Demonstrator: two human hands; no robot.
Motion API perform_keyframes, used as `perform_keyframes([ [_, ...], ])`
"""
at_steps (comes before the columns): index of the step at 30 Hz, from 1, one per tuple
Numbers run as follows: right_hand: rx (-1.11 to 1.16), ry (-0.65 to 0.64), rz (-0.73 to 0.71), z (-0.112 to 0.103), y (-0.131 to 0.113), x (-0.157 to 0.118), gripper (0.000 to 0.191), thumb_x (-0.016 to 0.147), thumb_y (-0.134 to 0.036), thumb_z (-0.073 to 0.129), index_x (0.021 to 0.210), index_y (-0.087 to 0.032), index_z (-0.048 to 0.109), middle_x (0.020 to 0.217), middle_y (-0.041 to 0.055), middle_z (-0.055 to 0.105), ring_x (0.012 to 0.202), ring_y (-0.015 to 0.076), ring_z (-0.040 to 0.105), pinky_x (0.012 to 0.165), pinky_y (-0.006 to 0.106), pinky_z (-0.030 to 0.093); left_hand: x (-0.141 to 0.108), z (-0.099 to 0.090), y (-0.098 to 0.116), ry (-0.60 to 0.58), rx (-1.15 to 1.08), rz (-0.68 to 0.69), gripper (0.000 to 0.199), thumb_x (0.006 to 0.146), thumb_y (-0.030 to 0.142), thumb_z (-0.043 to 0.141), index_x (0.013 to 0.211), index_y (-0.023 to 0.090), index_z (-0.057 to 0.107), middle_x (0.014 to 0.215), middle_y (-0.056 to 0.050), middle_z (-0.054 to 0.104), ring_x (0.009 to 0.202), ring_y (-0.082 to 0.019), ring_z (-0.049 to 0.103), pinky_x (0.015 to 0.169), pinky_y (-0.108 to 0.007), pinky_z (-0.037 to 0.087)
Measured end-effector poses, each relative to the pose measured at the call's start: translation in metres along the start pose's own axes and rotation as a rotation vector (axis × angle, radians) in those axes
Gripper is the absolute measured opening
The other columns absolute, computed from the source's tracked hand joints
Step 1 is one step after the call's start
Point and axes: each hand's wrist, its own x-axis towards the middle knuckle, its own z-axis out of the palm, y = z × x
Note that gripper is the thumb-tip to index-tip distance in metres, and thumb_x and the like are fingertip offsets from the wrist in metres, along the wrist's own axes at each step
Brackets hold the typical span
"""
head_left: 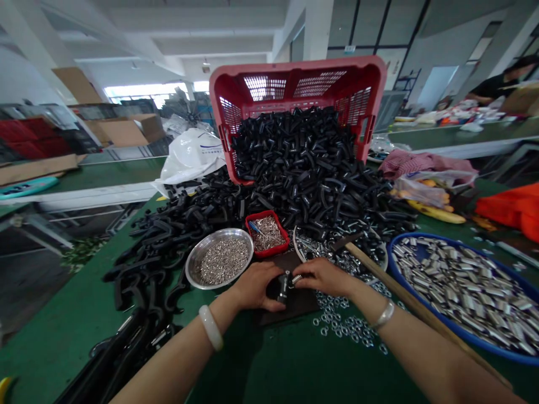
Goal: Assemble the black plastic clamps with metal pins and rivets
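My left hand (256, 285) is closed round a small dark part with a metal piece at its top (283, 287), above a dark mat (301, 310) on the green table. Just to its right, my right hand (323, 277) pinches a small metal coil spring (296, 280) between thumb and fingertips. The spring is close beside the dark part; whether they touch I cannot tell. Left of my hands stands a metal bowl (190, 269) of small metal pins. A red tray (275, 251) behind them holds similar small parts and a blue-handled tool (254, 226).
A tipped red crate (297, 66) spills black curved parts (295, 151) across the table. A hammer (391, 292) lies over a shallow bowl (300, 247) of metal parts. Loose nuts (351, 328) lie near my right wrist. A blue basin (421, 318) holds metal sleeves. Bananas (438, 212) lie behind it.
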Motion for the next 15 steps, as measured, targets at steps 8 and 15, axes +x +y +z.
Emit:
perform_keyframes([
  [8, 0.121, 0.032, 0.15, -0.002, 0.001, 0.001, 0.03, 0.078, -0.041, 0.05, 0.086, -0.015, 0.06, 0.069, 0.0025, 0.062, 0.065, 0.0138, 0.057, 0.058, 0.024, 0.04, 0.007, -0.006, 0.014, -0.24, -0.122, -0.219, 0.05, 0.074, 0.06, 0.041, 0.092, 0.016, 0.056, 0.078, -0.003, 0.059, 0.068, -0.017, 0.053, 0.061, -0.025, 0.039],
  [15, -0.542, 0.241, 0.323, 0.03, -0.017, -0.003, 0.021, 0.08, -0.032, 0.045, 0.082, -0.018, 0.061, 0.081, 0.0078, 0.061, 0.076, 0.0188, 0.057, 0.065, 0.028, 0.04, 0.011, 0.011, 0.027, -0.074, 0.613, -0.353, 0.062, 0.063, 0.067, 0.051, 0.103, 0.02, 0.054, 0.099, -0.01, 0.056, 0.093, -0.026, 0.05, 0.077, -0.036, 0.041],
])
